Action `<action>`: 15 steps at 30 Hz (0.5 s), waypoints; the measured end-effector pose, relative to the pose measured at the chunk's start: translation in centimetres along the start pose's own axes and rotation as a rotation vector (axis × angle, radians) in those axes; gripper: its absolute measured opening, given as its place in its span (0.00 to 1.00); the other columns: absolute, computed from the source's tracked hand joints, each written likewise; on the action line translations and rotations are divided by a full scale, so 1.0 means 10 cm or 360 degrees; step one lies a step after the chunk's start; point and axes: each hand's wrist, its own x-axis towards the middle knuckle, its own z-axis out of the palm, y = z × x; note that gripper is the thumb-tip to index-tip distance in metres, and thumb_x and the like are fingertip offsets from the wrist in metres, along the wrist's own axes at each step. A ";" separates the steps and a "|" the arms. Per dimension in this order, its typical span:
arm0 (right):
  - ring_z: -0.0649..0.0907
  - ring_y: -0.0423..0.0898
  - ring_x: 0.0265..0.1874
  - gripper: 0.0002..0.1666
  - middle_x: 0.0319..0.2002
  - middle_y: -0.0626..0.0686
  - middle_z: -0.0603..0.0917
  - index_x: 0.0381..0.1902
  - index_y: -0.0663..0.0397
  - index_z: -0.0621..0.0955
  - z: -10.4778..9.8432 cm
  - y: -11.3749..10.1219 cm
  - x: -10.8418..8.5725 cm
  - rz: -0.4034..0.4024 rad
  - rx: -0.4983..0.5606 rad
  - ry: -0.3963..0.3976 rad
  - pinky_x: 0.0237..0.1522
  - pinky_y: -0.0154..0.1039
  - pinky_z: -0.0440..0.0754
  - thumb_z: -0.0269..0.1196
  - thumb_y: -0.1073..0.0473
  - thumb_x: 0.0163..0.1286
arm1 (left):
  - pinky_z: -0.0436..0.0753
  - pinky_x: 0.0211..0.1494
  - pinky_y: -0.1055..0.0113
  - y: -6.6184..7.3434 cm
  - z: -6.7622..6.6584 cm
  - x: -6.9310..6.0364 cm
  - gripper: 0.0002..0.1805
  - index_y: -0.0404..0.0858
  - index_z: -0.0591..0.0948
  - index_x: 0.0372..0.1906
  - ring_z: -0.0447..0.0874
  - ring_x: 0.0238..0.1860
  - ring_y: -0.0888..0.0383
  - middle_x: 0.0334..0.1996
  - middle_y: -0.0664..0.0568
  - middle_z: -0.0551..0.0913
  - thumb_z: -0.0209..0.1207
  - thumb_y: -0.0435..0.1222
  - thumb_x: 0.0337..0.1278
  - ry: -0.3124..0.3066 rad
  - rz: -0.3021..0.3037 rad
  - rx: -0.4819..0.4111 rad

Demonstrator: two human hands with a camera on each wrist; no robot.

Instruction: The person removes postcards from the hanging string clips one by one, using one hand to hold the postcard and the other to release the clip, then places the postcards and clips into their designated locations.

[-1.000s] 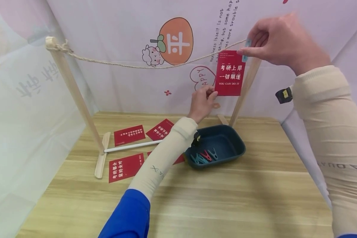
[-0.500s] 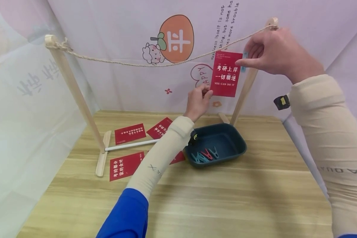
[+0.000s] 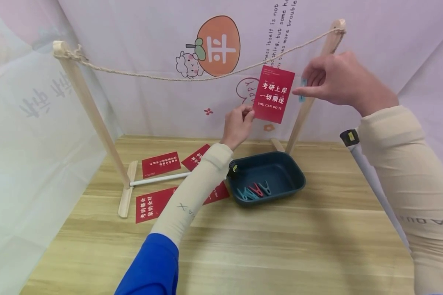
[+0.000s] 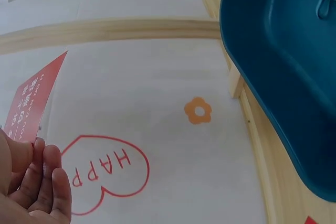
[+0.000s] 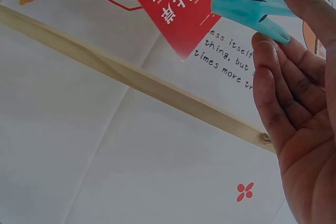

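Note:
My left hand point(image 3: 238, 126) pinches a red card point(image 3: 274, 94) with white lettering by its lower left edge. The card is held up, tilted, just below the twine point(image 3: 147, 76) strung between two wooden posts. To its right, my right hand point(image 3: 345, 84) pinches a light blue clothespin point(image 5: 244, 10) between thumb and fingers. In the head view the clothespin stands just apart from the card's right edge, and the right wrist view has its nose overlapping the card. Whether they touch I cannot tell. The left wrist view shows the left fingertips at the card's edge point(image 4: 39, 95).
A dark blue tub point(image 3: 297, 182) holding several clothespins point(image 3: 257, 190) stands below the hands. Several red cards point(image 3: 161, 164) lie on the wooden table point(image 3: 266, 246) at left, around a white rod point(image 3: 162, 179). The left post point(image 3: 92, 110) and right post point(image 3: 306, 108) flank the area.
Both hands have come lower in the view. The left hand has moved left with the card, which now tilts more. A gap has opened between card and clothespin, and the right post's top shows.

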 end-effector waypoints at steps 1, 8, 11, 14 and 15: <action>0.90 0.57 0.36 0.24 0.39 0.64 0.91 0.47 0.63 0.86 0.01 0.00 -0.01 -0.0009 0.0006 -0.0002 0.31 0.10 0.66 0.77 0.49 0.66 | 0.86 0.47 0.70 -0.01 -0.02 0.00 0.14 0.34 0.84 0.57 0.84 0.44 0.55 0.45 0.44 0.89 0.57 0.38 0.80 0.0008 0.0000 0.0000; 0.89 0.55 0.32 0.23 0.35 0.63 0.91 0.44 0.63 0.86 0.09 0.04 -0.09 -0.0050 0.0008 0.0018 0.30 0.13 0.69 0.78 0.50 0.64 | 0.83 0.42 0.71 -0.08 -0.10 0.01 0.14 0.33 0.86 0.55 0.83 0.40 0.55 0.42 0.44 0.89 0.57 0.37 0.79 0.0074 0.0006 0.0006; 0.89 0.55 0.31 0.22 0.34 0.63 0.90 0.43 0.63 0.86 0.12 0.06 -0.11 -0.0050 0.0018 0.0027 0.29 0.13 0.69 0.79 0.51 0.64 | 0.82 0.42 0.71 -0.10 -0.14 0.00 0.14 0.32 0.86 0.56 0.83 0.39 0.55 0.41 0.43 0.89 0.57 0.36 0.80 0.0087 0.0003 0.0003; 0.89 0.54 0.31 0.21 0.34 0.62 0.90 0.42 0.62 0.86 0.16 0.08 -0.14 -0.0071 0.0046 0.0044 0.29 0.13 0.69 0.79 0.52 0.63 | 0.81 0.41 0.71 -0.13 -0.17 -0.01 0.14 0.32 0.86 0.56 0.82 0.39 0.55 0.41 0.43 0.89 0.57 0.36 0.80 0.0087 0.0004 0.0001; 0.89 0.54 0.31 0.21 0.34 0.62 0.90 0.42 0.62 0.86 0.18 0.08 -0.15 -0.0083 0.0052 0.0048 0.29 0.12 0.69 0.79 0.52 0.63 | 0.81 0.41 0.71 -0.14 -0.18 -0.02 0.14 0.32 0.86 0.57 0.82 0.39 0.56 0.41 0.43 0.89 0.57 0.36 0.80 0.0086 0.0006 0.0004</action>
